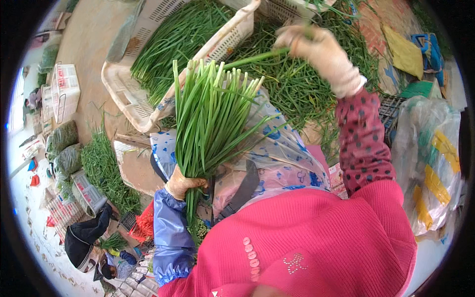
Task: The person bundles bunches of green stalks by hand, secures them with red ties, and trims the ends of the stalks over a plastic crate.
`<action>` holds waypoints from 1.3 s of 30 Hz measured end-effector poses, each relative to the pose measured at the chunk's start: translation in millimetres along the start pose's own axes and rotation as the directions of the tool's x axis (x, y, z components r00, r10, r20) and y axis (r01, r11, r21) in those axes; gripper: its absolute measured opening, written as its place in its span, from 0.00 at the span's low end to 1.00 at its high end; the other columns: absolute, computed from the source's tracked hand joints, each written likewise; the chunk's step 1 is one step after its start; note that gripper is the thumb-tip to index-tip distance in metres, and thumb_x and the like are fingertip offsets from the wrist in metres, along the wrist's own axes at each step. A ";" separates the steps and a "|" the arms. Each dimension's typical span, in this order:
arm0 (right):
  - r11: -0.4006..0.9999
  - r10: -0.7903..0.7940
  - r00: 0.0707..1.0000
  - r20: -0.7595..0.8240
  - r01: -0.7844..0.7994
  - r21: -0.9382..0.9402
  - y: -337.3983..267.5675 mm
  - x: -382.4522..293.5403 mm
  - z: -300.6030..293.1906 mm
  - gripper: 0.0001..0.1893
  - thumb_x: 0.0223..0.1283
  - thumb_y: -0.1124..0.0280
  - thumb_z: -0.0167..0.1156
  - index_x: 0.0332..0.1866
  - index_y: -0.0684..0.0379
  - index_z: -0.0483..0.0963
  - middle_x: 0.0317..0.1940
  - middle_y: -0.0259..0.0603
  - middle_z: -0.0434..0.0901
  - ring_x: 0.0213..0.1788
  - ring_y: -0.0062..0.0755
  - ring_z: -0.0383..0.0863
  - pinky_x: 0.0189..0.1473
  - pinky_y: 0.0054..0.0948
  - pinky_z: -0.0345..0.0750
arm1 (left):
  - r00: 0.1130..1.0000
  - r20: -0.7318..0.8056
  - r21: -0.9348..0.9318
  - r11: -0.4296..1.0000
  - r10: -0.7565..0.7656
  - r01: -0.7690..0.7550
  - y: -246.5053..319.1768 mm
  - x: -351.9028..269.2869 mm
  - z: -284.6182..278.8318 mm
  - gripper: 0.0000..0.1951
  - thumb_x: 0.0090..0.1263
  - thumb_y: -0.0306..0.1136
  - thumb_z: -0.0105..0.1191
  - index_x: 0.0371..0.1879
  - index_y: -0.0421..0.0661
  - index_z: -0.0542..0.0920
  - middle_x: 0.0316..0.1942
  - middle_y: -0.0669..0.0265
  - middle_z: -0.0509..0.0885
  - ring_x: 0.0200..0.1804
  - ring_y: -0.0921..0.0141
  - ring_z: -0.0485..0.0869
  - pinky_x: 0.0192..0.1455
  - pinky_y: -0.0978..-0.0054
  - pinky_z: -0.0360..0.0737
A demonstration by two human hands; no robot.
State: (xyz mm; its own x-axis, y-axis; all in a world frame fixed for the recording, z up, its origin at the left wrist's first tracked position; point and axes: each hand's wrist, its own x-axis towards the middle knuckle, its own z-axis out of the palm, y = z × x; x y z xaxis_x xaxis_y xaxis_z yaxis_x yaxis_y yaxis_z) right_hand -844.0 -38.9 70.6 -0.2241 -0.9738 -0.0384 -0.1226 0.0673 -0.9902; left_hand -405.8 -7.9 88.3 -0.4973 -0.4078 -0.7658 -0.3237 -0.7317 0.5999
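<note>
My left hand point(182, 184), in a pale glove below a blue sleeve cover, grips a thick bunch of Chinese chives point(211, 115) low on the leaf side. The pale cut stem ends point up and away from me, and the leaf tips hang below the fist. Up and to the right, my right hand point(311, 48) is gloved and motion-blurred. Its fingers close on a few green stalks point(259, 58), whose far end reaches the top of the bunch. Beneath the bunch, a blue-patterned plastic apron point(274, 148) covers my lap.
A white plastic crate point(163, 100) holding aligned chives point(178, 48) stands ahead of me. Loose greens point(308, 87) cover the floor to its right. Another leaf heap point(107, 167) and bagged greens point(63, 137) lie left. Co-workers point(87, 237) are at lower left; a taped plastic bag point(426, 163) is at right.
</note>
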 end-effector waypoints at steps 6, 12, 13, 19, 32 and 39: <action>0.631 -0.186 0.945 0.270 0.325 -0.704 -2.4 -25.0 108.6 0.13 0.56 0.64 0.62 0.38 0.65 0.80 0.42 0.54 0.81 0.46 0.44 0.84 0.50 0.39 0.81 | 0.999 0.019 -0.063 0.998 0.031 -0.030 5.4 5.4 4.2 0.26 0.46 0.20 0.64 0.50 0.34 0.79 0.38 0.55 0.86 0.30 0.66 0.84 0.32 0.71 0.82; 0.739 -0.099 0.976 -0.193 -0.058 -0.671 28.3 26.5 48.7 0.18 0.65 0.55 0.52 0.38 0.60 0.81 0.35 0.53 0.84 0.40 0.55 0.83 0.45 0.43 0.80 | 1.000 0.013 -0.102 0.995 -0.012 0.013 -9.5 0.9 -8.3 0.29 0.45 0.22 0.67 0.52 0.34 0.78 0.39 0.55 0.86 0.29 0.67 0.83 0.32 0.71 0.81; 0.706 -0.146 0.938 -0.313 -0.123 -0.698 39.1 33.5 22.5 0.19 0.66 0.53 0.52 0.38 0.59 0.81 0.34 0.52 0.84 0.39 0.53 0.83 0.46 0.44 0.78 | 0.999 0.030 -0.112 0.993 -0.023 0.026 -13.3 3.5 -7.4 0.30 0.44 0.23 0.68 0.52 0.34 0.78 0.39 0.55 0.86 0.29 0.67 0.83 0.32 0.71 0.81; 0.522 0.235 0.919 0.318 0.157 -0.838 46.4 1.2 -8.1 0.31 0.50 0.58 0.66 0.61 0.57 0.74 0.63 0.45 0.73 0.62 0.45 0.75 0.64 0.35 0.73 | 0.999 0.042 -0.132 0.991 -0.022 0.028 -8.2 6.4 -1.9 0.28 0.43 0.25 0.67 0.49 0.35 0.80 0.39 0.57 0.86 0.30 0.69 0.83 0.31 0.72 0.81; 0.656 0.236 0.967 -0.093 -0.229 -0.719 84.5 -4.6 -23.4 0.23 0.65 0.55 0.53 0.59 0.57 0.77 0.53 0.49 0.82 0.56 0.43 0.81 0.59 0.32 0.76 | 0.999 -0.032 -0.074 0.997 -0.020 0.018 -4.5 4.2 6.3 0.26 0.47 0.23 0.66 0.50 0.36 0.80 0.39 0.59 0.86 0.29 0.69 0.82 0.32 0.73 0.80; 0.919 0.308 0.775 0.551 -0.093 -0.383 82.5 -92.0 27.0 0.35 0.55 0.73 0.63 0.72 0.57 0.64 0.59 0.49 0.79 0.56 0.37 0.81 0.59 0.30 0.76 | 0.999 0.029 -0.126 0.992 0.019 -0.015 -14.0 10.6 -5.7 0.27 0.48 0.19 0.63 0.52 0.35 0.78 0.40 0.55 0.85 0.34 0.67 0.83 0.33 0.71 0.81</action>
State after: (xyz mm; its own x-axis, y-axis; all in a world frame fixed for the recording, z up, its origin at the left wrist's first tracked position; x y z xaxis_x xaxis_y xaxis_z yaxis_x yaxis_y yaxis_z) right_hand -807.4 50.3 -11.1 0.3216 -0.8539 -0.4093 -0.4621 0.2358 -0.8549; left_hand -402.0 -5.1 70.5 -0.5265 -0.4058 -0.7471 -0.2124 -0.7881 0.5777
